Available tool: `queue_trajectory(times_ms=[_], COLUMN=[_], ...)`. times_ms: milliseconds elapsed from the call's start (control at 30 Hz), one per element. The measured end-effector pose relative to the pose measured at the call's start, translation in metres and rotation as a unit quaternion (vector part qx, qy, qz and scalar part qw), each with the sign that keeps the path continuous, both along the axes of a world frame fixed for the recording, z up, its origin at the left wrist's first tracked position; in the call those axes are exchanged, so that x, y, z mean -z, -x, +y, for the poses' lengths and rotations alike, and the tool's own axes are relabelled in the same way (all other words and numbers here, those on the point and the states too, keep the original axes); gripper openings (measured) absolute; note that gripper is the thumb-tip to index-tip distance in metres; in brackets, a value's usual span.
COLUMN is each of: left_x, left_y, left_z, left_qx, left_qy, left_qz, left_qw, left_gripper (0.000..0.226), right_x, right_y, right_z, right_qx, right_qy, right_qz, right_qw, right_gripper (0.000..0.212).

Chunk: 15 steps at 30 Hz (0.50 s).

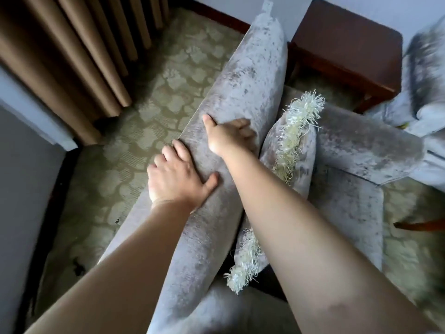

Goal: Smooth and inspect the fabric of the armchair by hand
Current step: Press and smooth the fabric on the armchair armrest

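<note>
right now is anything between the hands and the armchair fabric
Nothing visible: the left hand lies flat on the armchair back, and the right hand presses it farther up. The fringed cushion sits beside them, on the seat side.

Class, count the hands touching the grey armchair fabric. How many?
2. The left hand lies flat on the armchair back; the right hand presses it further along, beside the fringed cushion.

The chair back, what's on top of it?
Both hands lie on top of the chair back: the left hand flat, the right hand curled over the edge. Its fingertips are hidden behind the fabric.
</note>
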<state>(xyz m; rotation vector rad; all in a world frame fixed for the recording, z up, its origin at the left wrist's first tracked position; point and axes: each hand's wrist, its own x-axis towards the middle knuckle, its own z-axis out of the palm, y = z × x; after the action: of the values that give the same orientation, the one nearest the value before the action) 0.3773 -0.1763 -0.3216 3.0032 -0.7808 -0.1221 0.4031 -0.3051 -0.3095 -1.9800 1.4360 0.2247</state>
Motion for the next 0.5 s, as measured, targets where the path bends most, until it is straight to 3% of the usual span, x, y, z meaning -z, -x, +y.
queue_trajectory(times_ms=[200, 333, 500], left_x=[0.0019, 0.0031, -0.0016], left_y=[-0.0004, 0.0011, 0.0054], left_z=[-0.001, -0.0004, -0.0099], left_qx=[-0.006, -0.013, -0.027], left_qy=[-0.016, -0.009, -0.009], left_qz=[-0.021, -0.021, -0.013], left_qw=[1.0, 1.0, 1.0], left_gripper=[0.11, 0.109, 0.111], right_x=[0.0023, 0.0044, 0.0035], right_y=[-0.0033, 0.0016, 0.0065], right_z=[-0.0003, 0.0, -0.0037], right_qx=[0.023, 0.006, 0.013], right_qy=[-0.003, -0.024, 0.006], right_qz=[-0.029, -0.035, -0.056], right_qw=[0.999, 0.999, 0.998], right_gripper=[0.113, 0.143, 0.135])
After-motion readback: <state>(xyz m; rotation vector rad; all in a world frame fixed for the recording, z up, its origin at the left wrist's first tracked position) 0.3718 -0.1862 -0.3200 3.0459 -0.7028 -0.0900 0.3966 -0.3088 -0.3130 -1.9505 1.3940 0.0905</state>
